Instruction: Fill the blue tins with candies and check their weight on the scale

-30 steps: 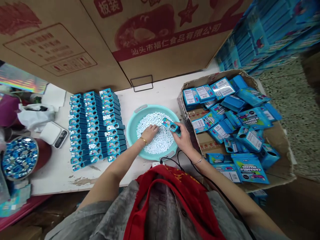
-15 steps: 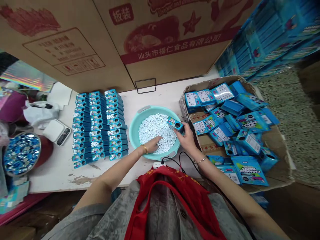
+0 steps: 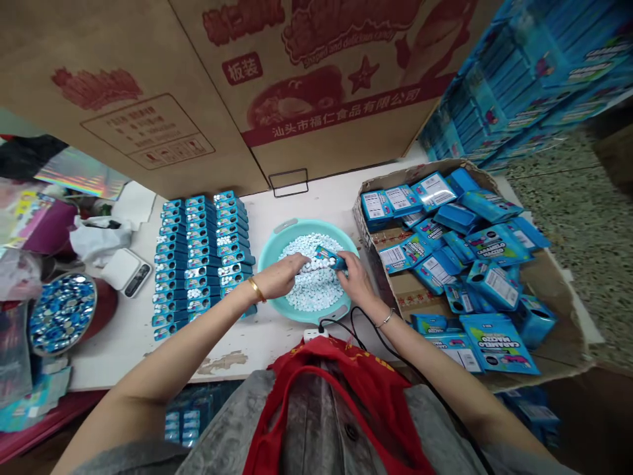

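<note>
A turquoise basin (image 3: pixel 267 254) holds a heap of small white candies (image 3: pixel 311 293). Over it, my right hand (image 3: pixel 357 280) grips one end of a small blue candy box (image 3: pixel 326 253), which is tilted to the left. My left hand (image 3: pixel 283 276) is at the box's left end with fingers drawn together, and white candies lie between its fingertips and the box. How many sit in the fingers and how many on the box is hard to make out. Left of the basin stand three rows of blue boxes (image 3: pixel 198 257) with round holes, some with white candies on top.
An open carton (image 3: pixel 408 280) of blue boxes and pouches lies to the right. A large cardboard box (image 3: pixel 316 158) walls off the back, with a black wire stand (image 3: pixel 289 183) before it. Further left are a white scale (image 3: pixel 129 270) and a tub of shiny blue pieces (image 3: pixel 64 310).
My left hand has risen out of the heap to the box, bringing candies. The box has moved slightly left in my right hand. The whole view has shifted a little.
</note>
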Motion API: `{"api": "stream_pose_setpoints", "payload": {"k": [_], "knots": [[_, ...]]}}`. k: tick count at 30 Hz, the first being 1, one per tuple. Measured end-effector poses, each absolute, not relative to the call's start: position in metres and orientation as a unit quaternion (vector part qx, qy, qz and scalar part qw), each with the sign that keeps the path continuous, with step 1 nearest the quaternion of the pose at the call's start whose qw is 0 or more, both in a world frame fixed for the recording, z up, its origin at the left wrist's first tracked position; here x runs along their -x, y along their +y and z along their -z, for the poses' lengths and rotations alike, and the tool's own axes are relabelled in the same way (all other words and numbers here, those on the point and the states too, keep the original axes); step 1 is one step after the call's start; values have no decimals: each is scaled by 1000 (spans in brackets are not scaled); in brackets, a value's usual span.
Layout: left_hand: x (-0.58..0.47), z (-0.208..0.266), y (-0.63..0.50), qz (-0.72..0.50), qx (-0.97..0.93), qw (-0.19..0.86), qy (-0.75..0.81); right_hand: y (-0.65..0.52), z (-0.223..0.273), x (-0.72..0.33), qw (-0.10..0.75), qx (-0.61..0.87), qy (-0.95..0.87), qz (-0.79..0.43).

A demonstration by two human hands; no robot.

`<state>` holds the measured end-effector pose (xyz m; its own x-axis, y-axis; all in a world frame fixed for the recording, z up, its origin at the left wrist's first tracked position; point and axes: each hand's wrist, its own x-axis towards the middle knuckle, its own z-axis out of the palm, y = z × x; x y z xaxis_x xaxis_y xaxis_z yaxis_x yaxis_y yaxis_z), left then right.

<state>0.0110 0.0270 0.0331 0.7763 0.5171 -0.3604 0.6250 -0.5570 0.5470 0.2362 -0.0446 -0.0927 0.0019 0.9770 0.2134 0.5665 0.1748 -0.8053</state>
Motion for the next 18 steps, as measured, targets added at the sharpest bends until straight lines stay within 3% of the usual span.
{"api": "stream_pose_setpoints", "payload": {"k": [6, 13, 18], "knots": [[-58, -73, 24, 275, -880, 175, 344, -50, 99, -223, 391, 567, -671, -274], [-85, -93, 12, 279, -890, 99, 348, -55, 103, -215, 415, 557, -632, -345], [-58, -99, 25, 250, -894, 115, 355, -56, 101, -216, 420, 562, -614, -361]]}}
